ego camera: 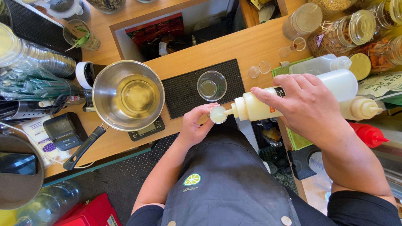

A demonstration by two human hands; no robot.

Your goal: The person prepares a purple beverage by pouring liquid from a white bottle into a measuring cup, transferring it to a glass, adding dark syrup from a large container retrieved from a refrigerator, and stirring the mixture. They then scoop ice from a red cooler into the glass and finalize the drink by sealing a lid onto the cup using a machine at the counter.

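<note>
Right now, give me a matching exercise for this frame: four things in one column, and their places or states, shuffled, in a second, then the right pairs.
Things:
1. squeeze bottle
2. small measuring cup
3. saucepan
4. glass bowl

Places or states:
A. stands on the kitchen scale, pale yellow liquid inside
B. held on its side in the right hand
C. sits on the black bar mat
D. held by the left hand under the bottle's nozzle

Pairs: 1-B, 2-D, 3-A, 4-C

A dark grey apron [226, 184] with a lime-slice emblem [192, 179] over black sleeves [360, 207].
</note>
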